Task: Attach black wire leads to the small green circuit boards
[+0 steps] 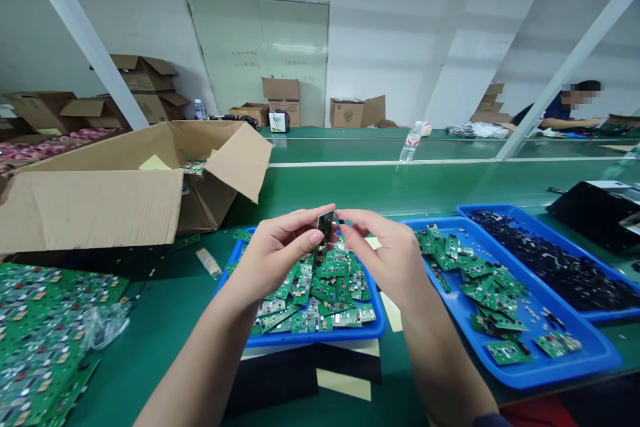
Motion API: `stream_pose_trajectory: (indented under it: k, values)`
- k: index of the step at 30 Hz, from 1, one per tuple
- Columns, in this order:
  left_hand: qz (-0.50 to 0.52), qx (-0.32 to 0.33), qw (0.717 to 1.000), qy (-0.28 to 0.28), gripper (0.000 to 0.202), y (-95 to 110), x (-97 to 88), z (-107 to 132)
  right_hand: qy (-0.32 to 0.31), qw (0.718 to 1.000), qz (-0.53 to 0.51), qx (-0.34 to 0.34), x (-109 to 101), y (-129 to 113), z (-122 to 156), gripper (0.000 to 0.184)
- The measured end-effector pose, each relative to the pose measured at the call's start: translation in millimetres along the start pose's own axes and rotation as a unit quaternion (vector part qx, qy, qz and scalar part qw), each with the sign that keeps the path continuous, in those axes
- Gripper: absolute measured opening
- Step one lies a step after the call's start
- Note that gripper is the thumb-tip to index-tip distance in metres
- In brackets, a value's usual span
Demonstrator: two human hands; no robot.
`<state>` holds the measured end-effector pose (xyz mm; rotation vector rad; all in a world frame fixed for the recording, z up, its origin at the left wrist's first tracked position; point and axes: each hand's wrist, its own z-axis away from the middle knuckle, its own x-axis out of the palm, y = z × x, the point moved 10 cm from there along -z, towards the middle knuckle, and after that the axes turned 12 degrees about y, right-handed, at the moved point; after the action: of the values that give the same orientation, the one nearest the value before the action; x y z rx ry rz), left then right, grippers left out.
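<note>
My left hand (280, 247) pinches a small green circuit board (325, 225), held upright above a blue tray (373, 328) heaped with several similar boards. My right hand (387, 250) meets it from the right, its fingertips closed on a small dark part (339, 221) at the board's top edge. Both hands hover over that tray, near the middle of the green work surface.
A second blue tray (575, 373) with scattered boards lies to the right, and a third (505, 212) holds black parts. An open cardboard box (100, 207) stands at the left, with large board panels (45, 327) in front of it. A water bottle (411, 143) stands behind; a person sits far right.
</note>
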<state>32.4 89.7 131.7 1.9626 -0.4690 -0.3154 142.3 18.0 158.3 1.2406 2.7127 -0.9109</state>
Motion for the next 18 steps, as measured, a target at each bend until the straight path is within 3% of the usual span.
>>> stream_pose_trajectory:
  k: [6, 10, 12, 15, 18]
  values:
    - [0.054, -0.019, 0.998, 0.025, 0.036, -5.2, -4.1, -1.1, 0.033, 0.999, 0.001, -0.030, -3.0, -7.3, 2.6, 0.027]
    - [0.075, -0.003, 0.996, 0.052, 0.036, 0.6, -8.5, -2.2, 0.027, 1.000, -0.010, -0.011, -3.1, -5.0, 2.5, 0.052]
    - [0.074, 0.000, 0.996, 0.051, 0.037, 1.9, -8.8, -1.4, 0.041, 0.999, -0.003, -0.025, -7.2, -7.6, 0.8, 0.046]
    - [0.055, 0.008, 0.998, 0.036, 0.039, 2.6, -7.8, 0.7, 0.050, 0.997, 0.010, -0.065, -10.1, -14.6, -1.2, 0.017]
    - [0.049, 0.019, 0.999, 0.010, 0.036, 4.2, -4.4, 1.6, 0.057, 0.995, 0.022, -0.083, -11.2, -16.5, -2.6, 0.015]
